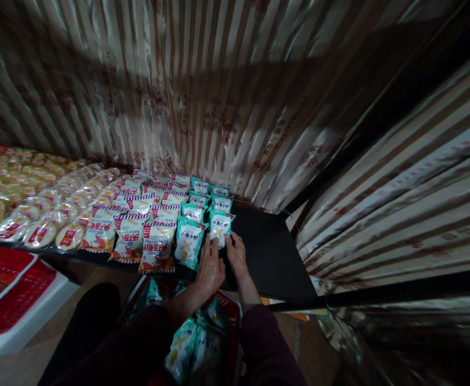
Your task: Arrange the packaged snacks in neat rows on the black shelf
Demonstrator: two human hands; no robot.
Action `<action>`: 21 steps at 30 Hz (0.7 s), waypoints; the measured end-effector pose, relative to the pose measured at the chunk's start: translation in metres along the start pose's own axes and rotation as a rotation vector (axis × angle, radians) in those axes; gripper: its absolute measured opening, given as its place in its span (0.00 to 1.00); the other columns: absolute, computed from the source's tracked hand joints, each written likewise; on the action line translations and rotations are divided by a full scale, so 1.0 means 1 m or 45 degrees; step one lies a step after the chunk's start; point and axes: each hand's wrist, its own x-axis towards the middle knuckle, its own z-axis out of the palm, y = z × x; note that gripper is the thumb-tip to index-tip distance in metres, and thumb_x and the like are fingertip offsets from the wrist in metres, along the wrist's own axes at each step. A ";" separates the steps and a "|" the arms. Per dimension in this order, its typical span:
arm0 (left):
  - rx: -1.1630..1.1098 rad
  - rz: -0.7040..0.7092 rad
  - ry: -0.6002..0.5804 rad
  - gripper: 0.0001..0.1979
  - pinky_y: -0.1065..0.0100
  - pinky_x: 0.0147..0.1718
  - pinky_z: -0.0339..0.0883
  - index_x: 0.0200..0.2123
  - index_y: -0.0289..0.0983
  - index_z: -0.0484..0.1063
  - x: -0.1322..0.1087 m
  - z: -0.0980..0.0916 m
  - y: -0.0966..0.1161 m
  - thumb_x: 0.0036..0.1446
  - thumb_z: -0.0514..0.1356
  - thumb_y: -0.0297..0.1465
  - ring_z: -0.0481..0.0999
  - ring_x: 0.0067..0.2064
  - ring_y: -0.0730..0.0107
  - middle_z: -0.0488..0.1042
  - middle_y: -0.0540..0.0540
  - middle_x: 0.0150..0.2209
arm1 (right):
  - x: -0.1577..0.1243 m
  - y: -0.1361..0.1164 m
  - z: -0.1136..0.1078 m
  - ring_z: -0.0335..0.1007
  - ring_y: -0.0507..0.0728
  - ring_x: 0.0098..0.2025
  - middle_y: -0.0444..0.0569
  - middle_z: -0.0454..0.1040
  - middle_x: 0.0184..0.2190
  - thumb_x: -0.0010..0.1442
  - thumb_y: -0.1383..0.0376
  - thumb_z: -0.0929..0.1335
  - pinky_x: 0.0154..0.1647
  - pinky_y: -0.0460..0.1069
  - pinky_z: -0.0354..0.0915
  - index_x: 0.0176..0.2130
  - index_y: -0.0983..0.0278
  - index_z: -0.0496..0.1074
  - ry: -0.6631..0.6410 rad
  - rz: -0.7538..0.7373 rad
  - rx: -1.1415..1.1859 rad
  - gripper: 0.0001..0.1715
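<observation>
A teal and white snack bag (220,226) stands at the near end of the right-hand column of teal bags on a black shelf (270,252). My left hand (210,266) is at its lower left edge, with the fingers stretched toward it. On the bag's lower right side rests my right hand (237,253), fingers closed in around that edge. Between them the two hands hold the bag. Just left of it stands another teal bag (189,241), close to my left fingers. More teal bags (198,199) line up behind.
Red, white and blue snack bags (158,245) and round wrapped cakes (69,236) fill the shelf's left. Below, an open box holds teal bags (207,348). A red and white box (17,295) is lower left. Striped sheeting (226,107) hangs behind; a dark bar (399,295) runs right.
</observation>
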 end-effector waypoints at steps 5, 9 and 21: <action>-0.008 0.004 0.017 0.31 0.53 0.63 0.48 0.61 0.26 0.52 0.007 0.000 -0.001 0.52 0.50 0.20 0.44 0.67 0.54 0.41 0.31 0.67 | 0.007 0.004 0.003 0.66 0.60 0.48 0.55 0.71 0.43 0.55 0.51 0.63 0.52 0.55 0.62 0.45 0.63 0.75 -0.007 -0.046 -0.050 0.26; 0.008 0.020 0.034 0.32 0.52 0.64 0.46 0.61 0.25 0.51 0.011 0.003 -0.003 0.51 0.50 0.19 0.40 0.68 0.54 0.40 0.31 0.67 | 0.009 0.002 0.004 0.64 0.59 0.48 0.54 0.70 0.44 0.53 0.52 0.65 0.53 0.55 0.61 0.44 0.63 0.75 0.026 -0.062 -0.072 0.24; 0.017 0.080 0.092 0.33 0.51 0.64 0.45 0.62 0.25 0.49 0.014 0.014 -0.013 0.51 0.49 0.19 0.36 0.68 0.54 0.38 0.31 0.67 | 0.022 -0.007 0.000 0.62 0.59 0.57 0.55 0.68 0.55 0.57 0.44 0.59 0.59 0.53 0.54 0.54 0.64 0.68 0.072 0.137 0.150 0.36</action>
